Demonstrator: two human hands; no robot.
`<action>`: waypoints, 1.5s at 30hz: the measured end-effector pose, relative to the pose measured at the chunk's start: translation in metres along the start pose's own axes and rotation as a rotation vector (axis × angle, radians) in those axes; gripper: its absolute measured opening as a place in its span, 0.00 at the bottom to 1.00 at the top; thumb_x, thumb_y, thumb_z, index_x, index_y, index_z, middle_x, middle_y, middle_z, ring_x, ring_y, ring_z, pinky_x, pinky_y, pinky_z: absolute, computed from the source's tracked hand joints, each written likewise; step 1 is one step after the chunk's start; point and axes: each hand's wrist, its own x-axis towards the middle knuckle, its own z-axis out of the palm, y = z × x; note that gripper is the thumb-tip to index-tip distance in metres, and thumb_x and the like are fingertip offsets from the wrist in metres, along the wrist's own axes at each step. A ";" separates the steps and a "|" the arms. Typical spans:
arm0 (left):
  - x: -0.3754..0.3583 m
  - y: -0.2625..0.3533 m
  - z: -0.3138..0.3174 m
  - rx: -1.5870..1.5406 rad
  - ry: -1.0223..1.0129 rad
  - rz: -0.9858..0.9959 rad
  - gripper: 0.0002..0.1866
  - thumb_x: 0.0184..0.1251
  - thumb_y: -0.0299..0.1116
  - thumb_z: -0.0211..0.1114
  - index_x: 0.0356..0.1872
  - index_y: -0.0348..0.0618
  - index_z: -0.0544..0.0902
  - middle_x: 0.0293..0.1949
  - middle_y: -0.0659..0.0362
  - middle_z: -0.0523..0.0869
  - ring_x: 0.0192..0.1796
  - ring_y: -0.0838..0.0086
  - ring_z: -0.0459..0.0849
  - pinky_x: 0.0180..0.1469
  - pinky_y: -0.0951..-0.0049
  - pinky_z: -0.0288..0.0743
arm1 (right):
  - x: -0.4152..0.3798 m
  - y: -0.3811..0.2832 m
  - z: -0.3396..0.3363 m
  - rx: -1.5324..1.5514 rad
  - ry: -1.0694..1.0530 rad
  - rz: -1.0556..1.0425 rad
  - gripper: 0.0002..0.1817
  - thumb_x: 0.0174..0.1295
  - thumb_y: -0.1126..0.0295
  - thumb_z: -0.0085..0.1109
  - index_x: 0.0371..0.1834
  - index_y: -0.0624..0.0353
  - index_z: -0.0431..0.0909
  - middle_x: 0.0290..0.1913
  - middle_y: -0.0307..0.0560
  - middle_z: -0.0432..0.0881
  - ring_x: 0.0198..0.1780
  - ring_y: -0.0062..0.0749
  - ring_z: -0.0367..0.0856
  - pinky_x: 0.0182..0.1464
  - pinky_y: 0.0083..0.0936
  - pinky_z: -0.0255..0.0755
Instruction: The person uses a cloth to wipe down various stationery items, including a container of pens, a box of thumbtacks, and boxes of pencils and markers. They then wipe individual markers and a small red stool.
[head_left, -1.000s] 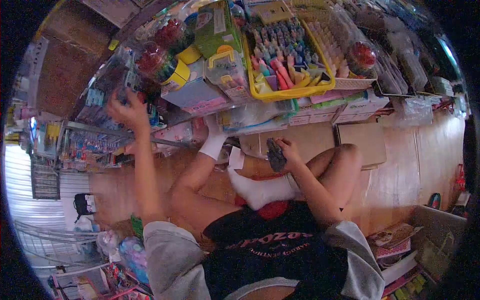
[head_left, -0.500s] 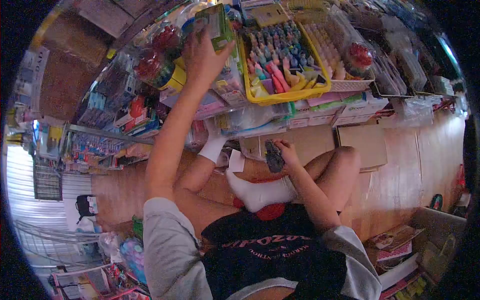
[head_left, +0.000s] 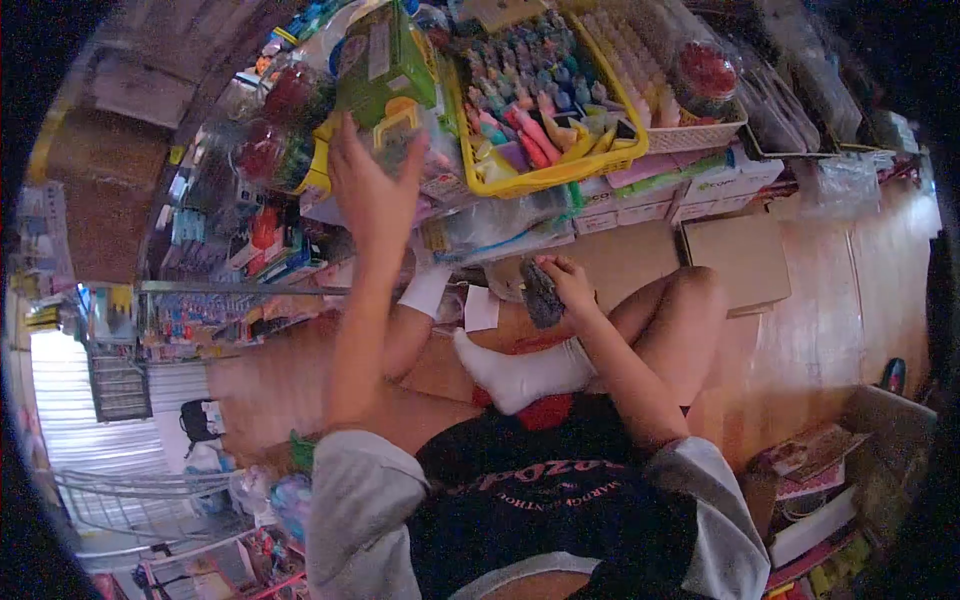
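My left hand [head_left: 377, 195] is raised over the crowded shelf, thumb and fingers around a small clear container with a yellow edge [head_left: 396, 122]. Right behind its fingertips stands a green box [head_left: 385, 65]. To the right of that hand sits a yellow basket [head_left: 560, 178] packed with small bottles in many colours and some pink and yellow tubes. Above my lap, my right hand [head_left: 570, 284] pinches a dark grey, rough-looking item [head_left: 541, 296]; its kind is unclear. A white card [head_left: 481, 308] lies near my socked feet.
A white basket [head_left: 690, 138] of pale bottles adjoins the yellow one. Round clear containers with red contents [head_left: 262, 152] stand at the left. Cardboard boxes [head_left: 738, 262] lie before the shelf. An open carton [head_left: 890, 410] stands at the lower right on the wooden floor.
My left hand has drawn back from the green box toward me, and the yellow-edged container now shows between its fingers. My right hand still holds the dark item. The view has shifted slightly.
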 end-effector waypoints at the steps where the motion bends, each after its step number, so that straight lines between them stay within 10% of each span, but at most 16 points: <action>1: -0.011 0.005 0.001 0.026 -0.008 -0.011 0.38 0.45 0.53 0.61 0.55 0.39 0.61 0.52 0.39 0.63 0.55 0.48 0.61 0.55 0.56 0.55 | -0.001 -0.002 0.001 -0.047 -0.003 -0.018 0.07 0.53 0.72 0.52 0.33 0.61 0.75 0.30 0.40 0.76 0.30 0.23 0.73 0.32 0.19 0.68; 24: -0.033 0.041 0.019 0.002 0.183 0.085 0.24 0.47 0.39 0.61 0.47 0.41 0.71 0.52 0.45 0.65 0.56 0.52 0.60 0.55 0.54 0.54 | 0.006 0.007 -0.008 -0.008 0.013 0.004 0.06 0.55 0.71 0.49 0.32 0.61 0.74 0.31 0.39 0.76 0.32 0.22 0.73 0.36 0.17 0.67; 26: -0.031 0.043 0.035 -0.171 -0.180 0.230 0.15 0.47 0.34 0.59 0.38 0.41 0.76 0.47 0.51 0.69 0.54 0.58 0.62 0.52 0.56 0.57 | 0.004 0.006 -0.008 -0.018 0.008 -0.010 0.06 0.55 0.72 0.49 0.32 0.61 0.74 0.31 0.39 0.76 0.32 0.22 0.73 0.36 0.17 0.67; 29: -0.027 0.057 0.060 -0.148 -0.174 0.267 0.09 0.48 0.31 0.57 0.30 0.40 0.78 0.45 0.55 0.72 0.53 0.62 0.64 0.50 0.59 0.58 | 0.008 0.011 -0.013 -0.167 -0.006 -0.072 0.06 0.54 0.73 0.48 0.32 0.62 0.74 0.31 0.39 0.76 0.33 0.22 0.73 0.36 0.17 0.67; 45: -0.026 0.063 0.022 0.004 -0.052 0.180 0.06 0.43 0.29 0.61 0.25 0.40 0.78 0.40 0.55 0.74 0.45 0.62 0.69 0.45 0.65 0.62 | -0.020 -0.038 0.001 0.628 -0.103 0.135 0.19 0.56 0.61 0.36 0.42 0.62 0.69 0.39 0.49 0.75 0.39 0.37 0.74 0.42 0.33 0.69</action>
